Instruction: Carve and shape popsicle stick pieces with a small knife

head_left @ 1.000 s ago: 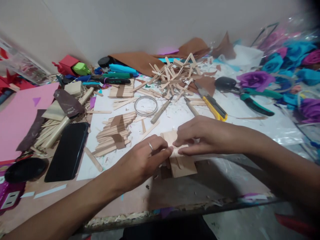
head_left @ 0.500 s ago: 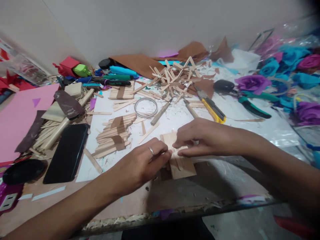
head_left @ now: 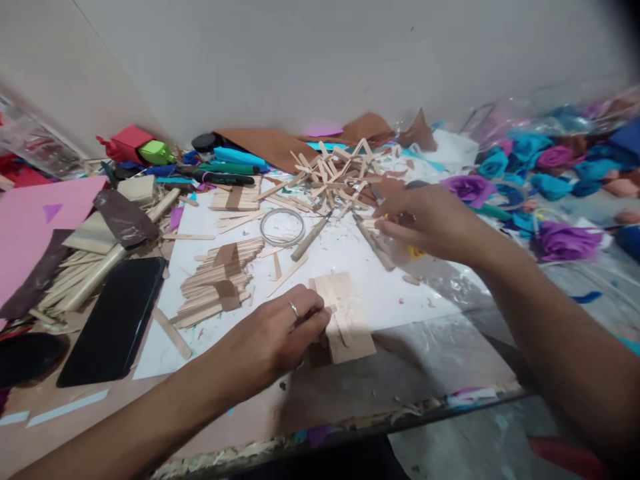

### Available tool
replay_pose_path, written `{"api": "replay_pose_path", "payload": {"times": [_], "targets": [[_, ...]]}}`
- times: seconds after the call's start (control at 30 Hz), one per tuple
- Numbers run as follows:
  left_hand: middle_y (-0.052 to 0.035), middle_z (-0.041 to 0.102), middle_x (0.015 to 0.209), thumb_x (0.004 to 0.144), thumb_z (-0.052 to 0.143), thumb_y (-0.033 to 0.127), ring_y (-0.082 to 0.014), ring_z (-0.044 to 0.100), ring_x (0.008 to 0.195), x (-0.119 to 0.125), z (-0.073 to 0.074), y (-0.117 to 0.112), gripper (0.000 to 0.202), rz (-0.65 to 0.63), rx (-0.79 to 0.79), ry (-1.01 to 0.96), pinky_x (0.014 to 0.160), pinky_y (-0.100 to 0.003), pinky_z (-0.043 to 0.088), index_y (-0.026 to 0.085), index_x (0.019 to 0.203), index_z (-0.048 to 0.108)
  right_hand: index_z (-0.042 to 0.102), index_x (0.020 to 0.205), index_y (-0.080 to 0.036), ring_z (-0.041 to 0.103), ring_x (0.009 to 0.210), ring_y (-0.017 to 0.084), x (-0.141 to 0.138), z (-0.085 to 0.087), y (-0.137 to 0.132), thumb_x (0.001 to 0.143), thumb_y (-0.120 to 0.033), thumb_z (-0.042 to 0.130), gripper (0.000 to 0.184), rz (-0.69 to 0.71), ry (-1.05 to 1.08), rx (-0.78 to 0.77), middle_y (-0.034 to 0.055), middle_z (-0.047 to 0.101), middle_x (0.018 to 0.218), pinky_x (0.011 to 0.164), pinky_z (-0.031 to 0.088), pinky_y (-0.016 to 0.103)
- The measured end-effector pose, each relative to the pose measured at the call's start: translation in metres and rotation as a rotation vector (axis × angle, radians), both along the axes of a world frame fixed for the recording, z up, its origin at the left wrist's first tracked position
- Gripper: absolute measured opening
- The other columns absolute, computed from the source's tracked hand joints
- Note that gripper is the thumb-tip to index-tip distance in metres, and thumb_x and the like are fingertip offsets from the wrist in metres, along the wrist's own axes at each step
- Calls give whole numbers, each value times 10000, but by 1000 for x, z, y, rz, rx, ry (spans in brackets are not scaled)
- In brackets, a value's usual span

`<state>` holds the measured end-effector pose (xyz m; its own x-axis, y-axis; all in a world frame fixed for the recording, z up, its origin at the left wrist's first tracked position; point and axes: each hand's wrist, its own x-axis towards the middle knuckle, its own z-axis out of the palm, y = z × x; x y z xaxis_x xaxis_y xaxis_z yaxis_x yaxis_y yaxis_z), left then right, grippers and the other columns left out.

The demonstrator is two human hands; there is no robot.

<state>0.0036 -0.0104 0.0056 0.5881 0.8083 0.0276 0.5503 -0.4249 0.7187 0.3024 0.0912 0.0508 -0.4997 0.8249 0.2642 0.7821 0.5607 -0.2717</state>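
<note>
My left hand [head_left: 287,327], with a ring on one finger, is pinched at the left side of a small flat wooden board [head_left: 357,343]. Its fingertips close on a craft stick, mostly hidden by them, reaching onto the board. Another thin craft stick [head_left: 342,328] lies lengthwise on the board. Farther back, my right hand [head_left: 427,223] hangs over a yellow utility knife [head_left: 416,252], covering most of it. A gap shows between its thumb and forefinger, whose tips are by some craft sticks [head_left: 369,223]. A wooden-handled carving tool [head_left: 377,248] lies just left of that hand.
Craft-stick bundles [head_left: 217,280], a metal ring [head_left: 262,230] and a second carving tool [head_left: 310,240] lie left of centre. A pile of loose sticks [head_left: 333,173] rises behind. A phone [head_left: 115,323] lies left; purple flowers [head_left: 570,241] sit right. The table edge [head_left: 250,450] is near.
My right hand has left the wooden board and moved up and to the right, over the utility knife. My left hand keeps its place at the board. The view has turned slightly right.
</note>
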Motion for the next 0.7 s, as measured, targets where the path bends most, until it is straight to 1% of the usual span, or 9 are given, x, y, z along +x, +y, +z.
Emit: {"api": "replay_pose_path", "payload": {"times": [0.1,0.2,0.27,0.37,0.43,0.5,0.57,0.63,0.7], "targets": [[-44,713,1098,1059,459,176,-182,660,938,-5,-2,2,233,-139,211,0,789,-292,512,234,1141,670,763,1009,-203,558,630,185,-6,-11,0,936,-356,648,205,-89,-146,-71,59,721,751,591,279,304],[-109,667,1298,1008,487,63,-224,631,1107,-9,-4,4,280,-288,425,21,897,-340,525,184,1218,627,737,906,-203,529,609,160,-19,-16,-8,916,-239,608,134,-15,-217,-160,36,693,717,582,265,296],[-141,653,1304,961,530,14,-235,617,1105,-10,-5,5,305,-314,539,27,887,-348,535,141,1226,612,737,840,-196,556,622,155,-24,-12,-14,896,-191,600,148,69,-82,-223,26,693,698,590,314,294],[-148,663,1252,945,571,8,-232,618,1071,-9,-6,6,283,-314,641,38,854,-337,554,111,1206,613,765,832,-195,619,641,153,-28,0,-22,900,-167,560,218,132,348,-334,27,720,718,592,402,285],[-144,667,1239,969,565,28,-228,621,1066,-8,-6,7,244,-313,664,45,848,-331,564,106,1194,619,758,879,-197,644,633,144,-30,7,-26,909,-159,551,213,154,636,-466,26,737,751,559,429,270],[-145,665,1243,983,553,37,-225,621,1061,-8,-7,7,229,-312,678,51,842,-328,573,97,1193,622,731,950,-196,637,607,130,-33,7,-29,908,-175,632,110,212,808,-614,14,732,751,532,437,254],[-145,667,1240,985,550,39,-221,620,1046,-7,-8,7,225,-306,687,50,834,-325,580,90,1191,624,701,1024,-204,588,571,116,-36,2,-32,879,-226,756,156,280,875,-700,-17,683,704,519,425,245],[-141,675,1227,984,549,41,-214,619,1019,-7,-9,7,213,-302,700,50,822,-321,585,89,1176,628,694,996,-210,517,556,103,-41,-6,-36,892,-316,793,178,303,901,-665,-33,618,684,510,379,244],[-136,686,1202,989,537,45,-208,623,990,-6,-9,7,192,-296,714,59,807,-321,590,95,1146,635,710,874,-205,467,577,111,-46,-12,-42,958,-446,720,255,273,951,-536,-15,576,688,524,341,264]]}}
